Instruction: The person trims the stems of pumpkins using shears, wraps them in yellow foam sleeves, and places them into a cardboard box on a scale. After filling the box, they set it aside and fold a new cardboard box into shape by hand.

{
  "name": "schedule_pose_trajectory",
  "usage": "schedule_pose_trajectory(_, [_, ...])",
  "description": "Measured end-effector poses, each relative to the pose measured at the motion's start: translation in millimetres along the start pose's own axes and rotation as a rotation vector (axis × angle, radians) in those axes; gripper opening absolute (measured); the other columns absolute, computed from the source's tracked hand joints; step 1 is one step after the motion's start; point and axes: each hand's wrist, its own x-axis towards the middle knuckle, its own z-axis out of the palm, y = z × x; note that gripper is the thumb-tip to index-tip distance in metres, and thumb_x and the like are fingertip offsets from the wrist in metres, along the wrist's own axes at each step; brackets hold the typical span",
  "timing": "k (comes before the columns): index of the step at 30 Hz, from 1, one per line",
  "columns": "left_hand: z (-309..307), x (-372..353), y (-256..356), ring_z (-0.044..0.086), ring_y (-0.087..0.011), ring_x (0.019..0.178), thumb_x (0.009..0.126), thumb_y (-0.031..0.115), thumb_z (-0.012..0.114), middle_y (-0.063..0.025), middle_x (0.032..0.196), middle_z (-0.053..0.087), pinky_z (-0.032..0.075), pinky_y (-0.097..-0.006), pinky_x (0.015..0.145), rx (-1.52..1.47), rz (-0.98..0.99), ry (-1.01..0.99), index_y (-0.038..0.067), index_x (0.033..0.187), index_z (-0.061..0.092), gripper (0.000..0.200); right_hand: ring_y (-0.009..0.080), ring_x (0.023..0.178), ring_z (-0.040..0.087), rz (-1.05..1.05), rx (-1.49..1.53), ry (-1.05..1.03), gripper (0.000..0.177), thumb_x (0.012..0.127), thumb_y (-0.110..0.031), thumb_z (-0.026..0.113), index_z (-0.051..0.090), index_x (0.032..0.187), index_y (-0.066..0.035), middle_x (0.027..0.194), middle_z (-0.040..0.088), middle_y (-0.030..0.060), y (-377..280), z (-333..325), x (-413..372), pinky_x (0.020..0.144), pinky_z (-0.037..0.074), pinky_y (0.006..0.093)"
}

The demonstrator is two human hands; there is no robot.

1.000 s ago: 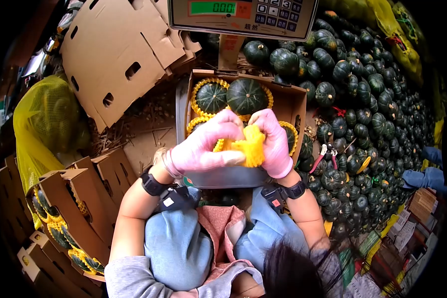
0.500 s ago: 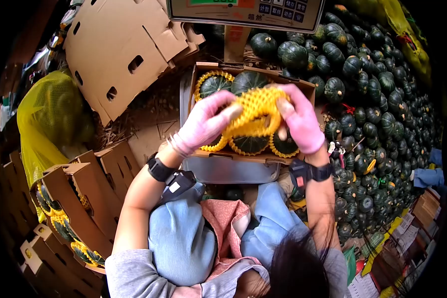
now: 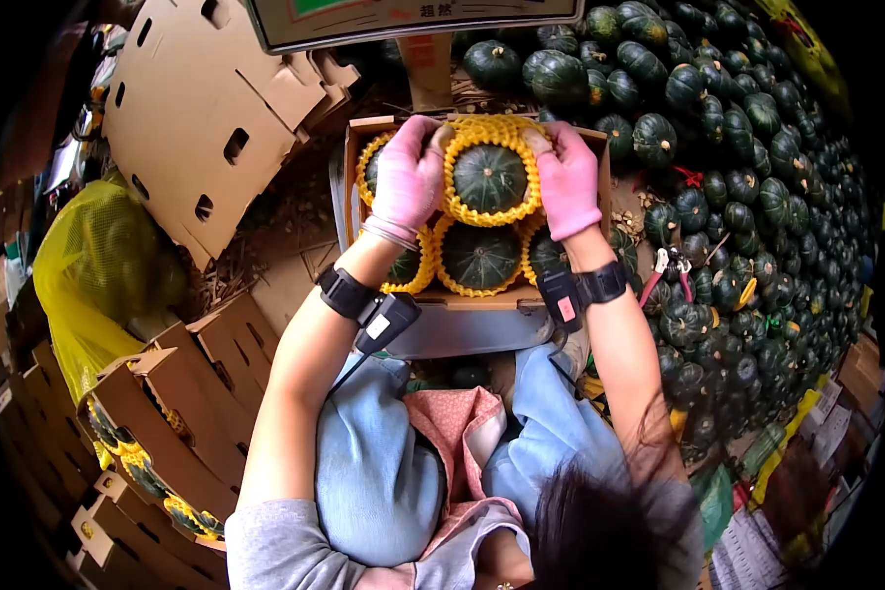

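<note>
A yellow foam net sleeve (image 3: 489, 128) sits around a dark green pumpkin (image 3: 490, 182) in the middle of the far row of a cardboard box (image 3: 494, 300). My left hand (image 3: 410, 182), in a pink glove, pinches the net at its left side. On the opposite side my right hand (image 3: 568, 185), gloved alike, grips the net with thumb and fingers. In front of this pumpkin lies a second netted pumpkin (image 3: 480, 258), with further netted ones beside it. My hands partly cover the box's far corners.
The box rests on a metal scale platform (image 3: 462, 336), below the scale display (image 3: 418, 22). A large heap of pumpkins (image 3: 737, 197) spreads along the right, with red-handled pruning shears (image 3: 669, 272) on it. Flat cardboard (image 3: 187, 118), a yellow mesh bag (image 3: 98, 256) and cartons (image 3: 192, 403) stand left.
The foam net, earlier stretched between both hands above the box, now encircles the middle far pumpkin. Both hands have lowered and sit on either side of it. The camera view has shifted.
</note>
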Motion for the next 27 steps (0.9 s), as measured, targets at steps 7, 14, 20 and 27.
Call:
schedule_pose_trajectory(7, [-5.1, 1.1, 14.8, 0.063, -0.0341, 0.073, 0.090, 0.011, 0.057, -0.0201, 0.083, 0.062, 0.049, -0.0360, 0.061, 0.500, 0.148, 0.007, 0.003, 0.105, 0.050, 0.019, 0.0402, 0.072, 0.060, -0.121, -0.684, 0.225, 0.020, 0.092, -0.028, 0.050, 0.051, 0.100, -0.009, 0.091, 0.059, 0.0156, -21.7, -0.2, -7.8, 0.062, 0.050, 0.0458])
schedule_pose_trajectory(14, [-6.4, -32.6, 37.5, 0.060, -0.0375, 0.086, 0.084, 0.008, 0.062, -0.0197, 0.113, 0.051, 0.051, -0.0380, 0.070, 0.490, 0.442, -0.258, 0.013, 0.113, 0.059, 0.030, 0.0318, 0.077, 0.061, -0.457, -0.583, 0.178, 0.036, 0.081, 0.001, 0.055, 0.057, 0.113, -0.015, 0.100, 0.056, 0.0099, -9.2, -6.3, -59.6, 0.066, 0.052, 0.0381])
schedule_pose_trajectory(20, [-1.4, -33.6, 30.6, 0.053, -0.0288, 0.105, 0.091, 0.004, 0.049, -0.0166, 0.115, 0.053, 0.041, -0.0333, 0.091, 0.297, 0.485, -0.227, 0.001, 0.122, 0.050, 0.031, 0.0269, 0.082, 0.064, -0.319, -0.368, 0.151, 0.033, 0.087, -0.007, 0.058, 0.059, 0.120, -0.013, 0.102, 0.058, 0.0102, -9.8, -3.1, -56.3, 0.070, 0.052, 0.0323])
schedule_pose_trajectory(27, [26.3, -25.3, 48.8, 0.051, -0.0300, 0.104, 0.080, 0.018, 0.064, -0.0138, 0.109, 0.054, 0.040, -0.0394, 0.092, 0.266, 0.455, -0.313, 0.006, 0.117, 0.054, 0.041, 0.0342, 0.110, 0.046, -0.363, -0.481, 0.235, 0.094, 0.051, -0.024, 0.085, 0.035, 0.130, -0.006, 0.118, 0.045, 0.0166, -25.4, -47.7, -42.0, 0.096, 0.040, 0.0420])
